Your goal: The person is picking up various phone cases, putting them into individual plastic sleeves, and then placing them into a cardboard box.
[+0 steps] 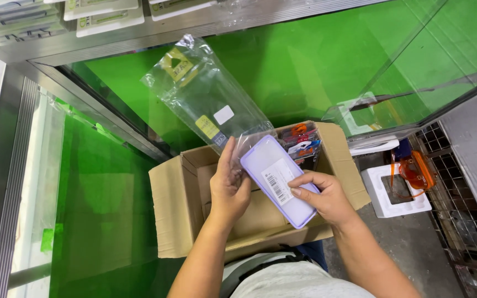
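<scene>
Gripping a lilac phone case (280, 181) and clear sleeve (208, 96), both hands (228, 185) hover above the open carton's rim (172, 212).

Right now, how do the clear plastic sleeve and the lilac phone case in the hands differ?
The clear plastic sleeve is see-through, thin and crinkled; the lilac phone case is opaque and rigid. The sleeve is the longer and sticks up past the left hand, while the case slants down into the right hand. The sleeve carries yellow and white stickers, the case one white barcode label. Both are held over the open cardboard box.
</scene>
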